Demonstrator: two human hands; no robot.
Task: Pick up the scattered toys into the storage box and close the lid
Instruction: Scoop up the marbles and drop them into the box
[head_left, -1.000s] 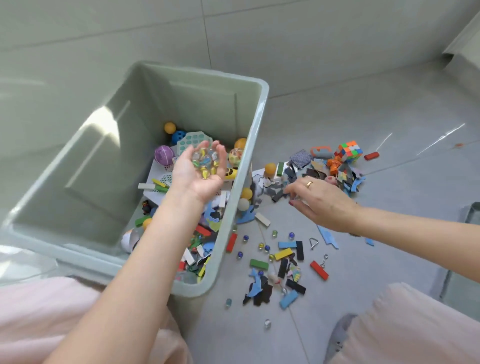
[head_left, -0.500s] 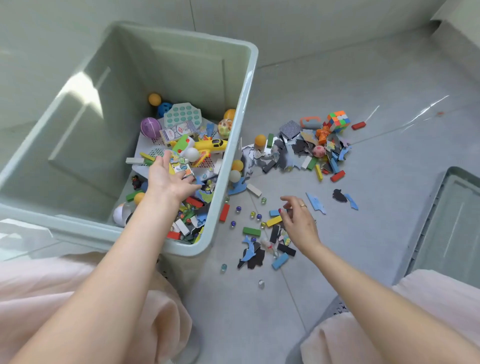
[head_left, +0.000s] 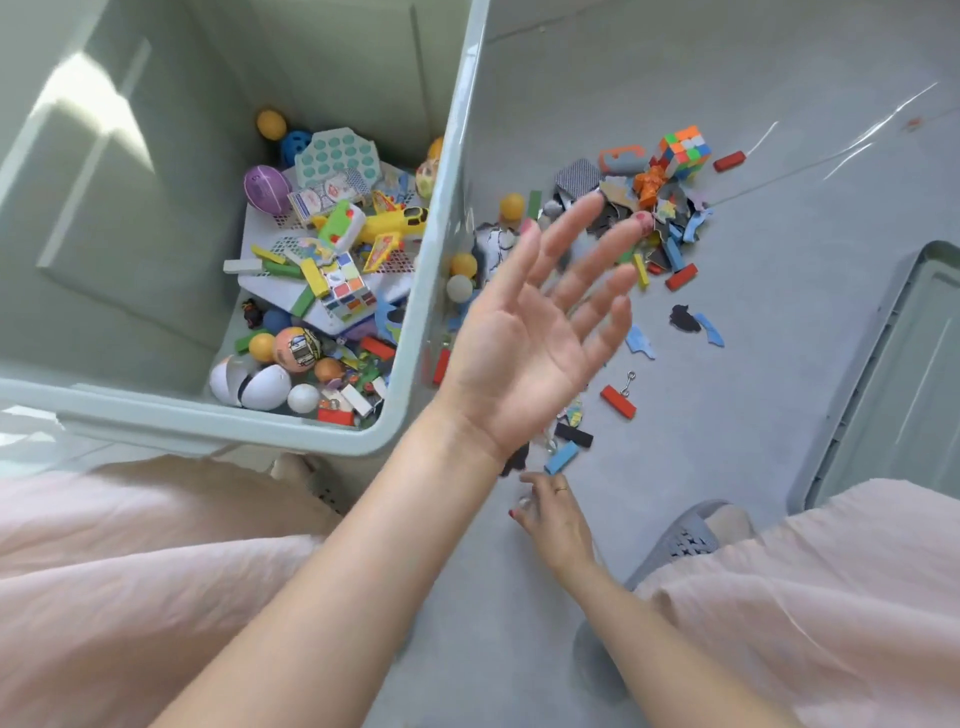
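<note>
- Above the floor, beside the storage box: left hand palm up, fingers spread, holding nothing.
- Right hand low by a blue block, fingertips pinching something small; can't tell what.
- Toys scattered right of the box, more inside it.
- Lid lying at right.

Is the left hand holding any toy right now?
No, the left hand is spread open, palm up and empty, beside the box.

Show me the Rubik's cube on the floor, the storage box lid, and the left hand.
Rubik's cube (head_left: 684, 150): head view, on its multicoloured top face.
Storage box lid (head_left: 906, 374): head view, on its inner panel at the right edge.
Left hand (head_left: 524, 345): head view, on the upturned open palm.
</note>
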